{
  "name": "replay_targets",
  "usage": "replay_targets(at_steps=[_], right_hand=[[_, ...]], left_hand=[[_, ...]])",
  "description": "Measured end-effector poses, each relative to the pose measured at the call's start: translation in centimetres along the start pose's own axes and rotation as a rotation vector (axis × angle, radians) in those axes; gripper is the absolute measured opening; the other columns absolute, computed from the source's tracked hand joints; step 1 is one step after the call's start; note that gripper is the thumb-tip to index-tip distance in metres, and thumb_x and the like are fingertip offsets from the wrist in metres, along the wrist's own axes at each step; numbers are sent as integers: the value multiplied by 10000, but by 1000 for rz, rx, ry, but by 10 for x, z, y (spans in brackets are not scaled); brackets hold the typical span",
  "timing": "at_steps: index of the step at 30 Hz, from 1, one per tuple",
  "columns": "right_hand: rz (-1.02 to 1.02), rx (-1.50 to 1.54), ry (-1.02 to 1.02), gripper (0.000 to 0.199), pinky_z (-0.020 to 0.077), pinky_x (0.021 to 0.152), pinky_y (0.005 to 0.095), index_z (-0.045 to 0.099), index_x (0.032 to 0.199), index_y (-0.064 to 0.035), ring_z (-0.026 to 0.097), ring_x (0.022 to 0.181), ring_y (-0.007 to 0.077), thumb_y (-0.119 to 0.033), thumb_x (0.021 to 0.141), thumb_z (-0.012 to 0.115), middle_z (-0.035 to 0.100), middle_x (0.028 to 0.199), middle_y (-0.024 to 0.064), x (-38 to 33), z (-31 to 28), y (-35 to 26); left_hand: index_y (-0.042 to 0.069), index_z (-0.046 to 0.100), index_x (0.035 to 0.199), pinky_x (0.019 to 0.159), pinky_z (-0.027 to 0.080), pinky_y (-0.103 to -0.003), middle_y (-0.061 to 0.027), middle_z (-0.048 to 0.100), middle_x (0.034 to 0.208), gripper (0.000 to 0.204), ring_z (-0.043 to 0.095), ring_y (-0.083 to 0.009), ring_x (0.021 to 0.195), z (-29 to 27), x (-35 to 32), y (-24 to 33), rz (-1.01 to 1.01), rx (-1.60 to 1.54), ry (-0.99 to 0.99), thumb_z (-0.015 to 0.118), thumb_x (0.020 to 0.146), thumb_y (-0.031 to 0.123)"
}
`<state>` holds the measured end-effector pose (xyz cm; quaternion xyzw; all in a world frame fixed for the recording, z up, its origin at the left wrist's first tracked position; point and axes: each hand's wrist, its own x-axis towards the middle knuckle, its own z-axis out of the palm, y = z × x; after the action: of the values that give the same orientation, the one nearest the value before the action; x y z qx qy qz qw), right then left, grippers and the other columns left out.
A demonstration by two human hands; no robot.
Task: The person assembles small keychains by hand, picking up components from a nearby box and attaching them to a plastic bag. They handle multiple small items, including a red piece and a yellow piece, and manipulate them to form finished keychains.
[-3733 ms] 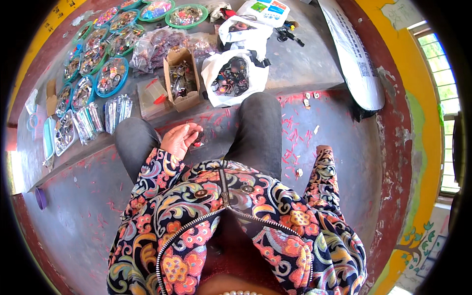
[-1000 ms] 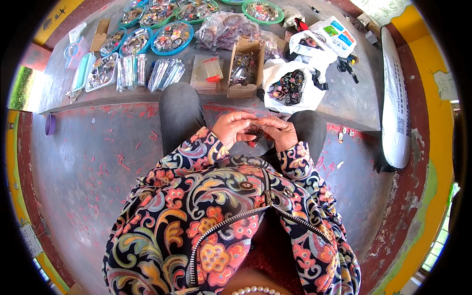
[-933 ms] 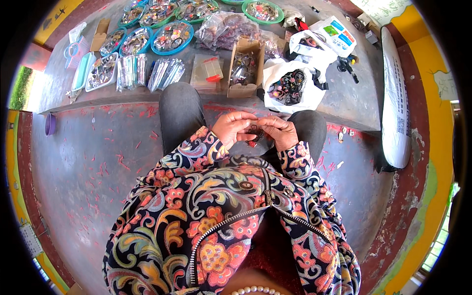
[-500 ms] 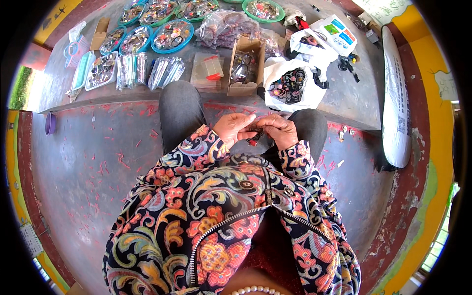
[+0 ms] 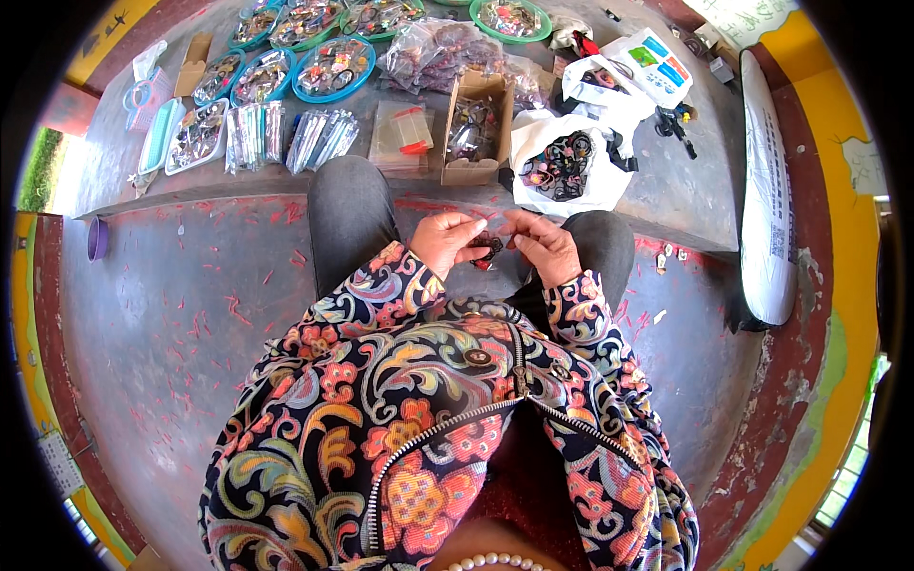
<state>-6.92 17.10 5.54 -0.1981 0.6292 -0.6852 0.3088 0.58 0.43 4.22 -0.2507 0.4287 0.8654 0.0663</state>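
Both hands meet just above the middle of the frame, over the lap: the left hand [image 5: 446,243] and the right hand [image 5: 545,247] each pinch one side of a small dark looped trinket with a red spot [image 5: 486,249], fingertips curled in on it so that each grip is clenched on the piece. It hangs between the two thumbs, in the gap between the knees in grey trousers [image 5: 347,214]. Its exact shape is too small to tell.

Patterned sleeves of a flowered zip jacket [image 5: 419,400] run from the lower half of the frame up to the wrists.

Along the top of the frame runs a low grey concrete bench [image 5: 685,190] with a red-painted front edge. On it, just above the hands, stands an open brown cardboard box [image 5: 474,128] of small dark pieces, and right of that a white plastic bag [image 5: 569,167] lies open with dark rings and loops inside. Left of the box lies a flat clear packet with a red piece [image 5: 404,133], then rows of narrow clear packets [image 5: 295,138]. Round blue and green trays [image 5: 333,67] filled with mixed small items line the upper left, and clear bags of dark pieces [image 5: 447,48] sit at top centre. A long white sack [image 5: 766,190] lies along the right side. Red scraps dot the grey floor [image 5: 190,314] at the left.
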Motion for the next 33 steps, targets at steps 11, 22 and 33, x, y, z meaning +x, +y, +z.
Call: replay_targets(at_steps=[11, 22, 33], right_hand=[[102, 86, 80, 107, 423, 636, 204, 622, 799, 5, 532, 702, 83, -95, 762, 632, 590, 778, 22, 6, 6, 22], [-10, 93, 150, 58, 391, 595, 200, 614, 745, -11, 486, 647, 58, -64, 767, 617, 567, 691, -8, 1, 10, 22], [-34, 75, 169, 68, 383, 643, 199, 642, 805, -12, 491, 682, 63, -56, 761, 615, 601, 750, 6, 1, 5, 27]], left_hand=[[-40, 559, 879, 650, 527, -249, -68, 562, 831, 149, 574, -134, 750, 9, -6, -2, 144, 180, -52, 514, 843, 98], [-48, 548, 889, 644, 530, -269, -82, 569, 837, 179, 582, -149, 758, 10, -7, 0, 208, 228, -98, 489, 860, 120], [-61, 531, 919, 655, 532, -282, -116, 563, 879, 218, 580, -166, 777, 1, -2, -8, 229, 246, -110, 452, 880, 139]])
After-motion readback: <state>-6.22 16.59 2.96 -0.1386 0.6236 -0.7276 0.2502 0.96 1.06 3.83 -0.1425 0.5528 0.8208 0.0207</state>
